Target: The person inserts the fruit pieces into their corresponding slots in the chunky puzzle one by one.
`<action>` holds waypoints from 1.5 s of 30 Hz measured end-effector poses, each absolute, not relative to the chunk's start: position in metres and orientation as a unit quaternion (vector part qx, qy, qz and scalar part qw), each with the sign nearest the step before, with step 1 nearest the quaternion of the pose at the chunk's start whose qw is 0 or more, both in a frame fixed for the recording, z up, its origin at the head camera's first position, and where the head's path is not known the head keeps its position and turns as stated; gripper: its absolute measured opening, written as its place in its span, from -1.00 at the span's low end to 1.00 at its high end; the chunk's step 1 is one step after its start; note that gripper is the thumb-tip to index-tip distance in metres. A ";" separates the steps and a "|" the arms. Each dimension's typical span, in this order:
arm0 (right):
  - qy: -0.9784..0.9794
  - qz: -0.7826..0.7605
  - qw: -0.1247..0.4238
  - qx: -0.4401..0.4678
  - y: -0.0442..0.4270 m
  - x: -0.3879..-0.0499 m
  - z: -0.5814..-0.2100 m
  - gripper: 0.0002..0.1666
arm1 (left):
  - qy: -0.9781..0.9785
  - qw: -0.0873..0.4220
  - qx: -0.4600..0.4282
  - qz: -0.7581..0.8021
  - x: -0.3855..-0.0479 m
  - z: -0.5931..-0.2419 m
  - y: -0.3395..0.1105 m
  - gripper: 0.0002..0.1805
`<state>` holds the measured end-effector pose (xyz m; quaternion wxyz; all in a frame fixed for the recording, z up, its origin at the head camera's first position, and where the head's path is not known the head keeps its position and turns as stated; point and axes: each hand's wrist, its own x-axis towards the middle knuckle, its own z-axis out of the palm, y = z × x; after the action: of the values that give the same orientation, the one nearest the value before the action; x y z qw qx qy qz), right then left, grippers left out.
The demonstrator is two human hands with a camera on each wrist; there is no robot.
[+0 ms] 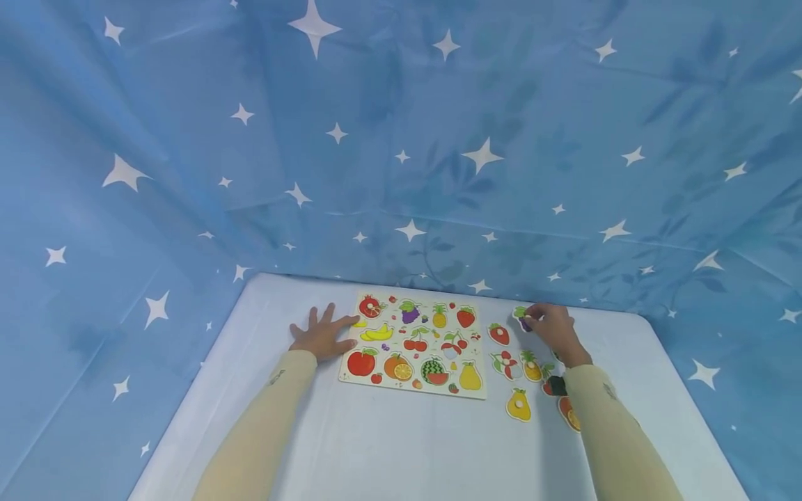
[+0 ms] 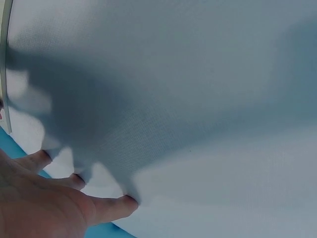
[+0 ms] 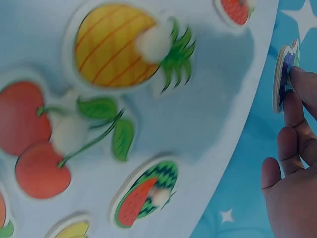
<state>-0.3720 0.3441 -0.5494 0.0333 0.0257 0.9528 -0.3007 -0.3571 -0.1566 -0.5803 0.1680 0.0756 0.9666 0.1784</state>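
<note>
The fruit puzzle board (image 1: 401, 387) lies on the white table. Beside its left edge rests my left hand (image 1: 321, 337), fingers spread, with fingertips at the board's edge; in the left wrist view the hand (image 2: 54, 203) shows straight fingers on the cloth. To the right of the board, my right hand (image 1: 554, 331) pinches the grape piece (image 1: 520, 318). In the right wrist view the grape piece (image 3: 284, 78) stands on edge between thumb and finger of the hand (image 3: 297, 163).
Right of the board lie a strawberry piece (image 1: 498, 334), a pineapple piece (image 1: 530, 367), a pear piece (image 1: 519, 406) and an orange piece (image 1: 569, 414), with several others. A watermelon piece (image 3: 143, 193) shows in the right wrist view. A blue star-patterned curtain (image 1: 376, 174) rises behind the table.
</note>
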 end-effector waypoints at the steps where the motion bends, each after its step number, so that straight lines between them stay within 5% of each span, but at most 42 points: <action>1: 0.953 -0.301 0.029 0.020 0.340 -0.374 -0.549 -0.79 | 0.967 0.168 0.076 0.178 -0.357 -0.579 -0.157 -0.28; 32: 0.940 -0.303 -0.001 -0.155 0.159 -0.421 -0.565 -0.92 | 0.970 0.169 0.064 0.159 -0.352 -0.570 -0.151 -0.30; 45: 0.939 -0.317 0.018 -0.128 0.122 -0.423 -0.580 -0.89 | 0.972 0.176 0.053 0.144 -0.356 -0.575 -0.151 -0.28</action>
<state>-0.4234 0.1217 -0.5797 0.0183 -0.1277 0.9394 -0.3175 -0.3565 -0.1508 -0.5755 0.1760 0.0529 0.9723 0.1443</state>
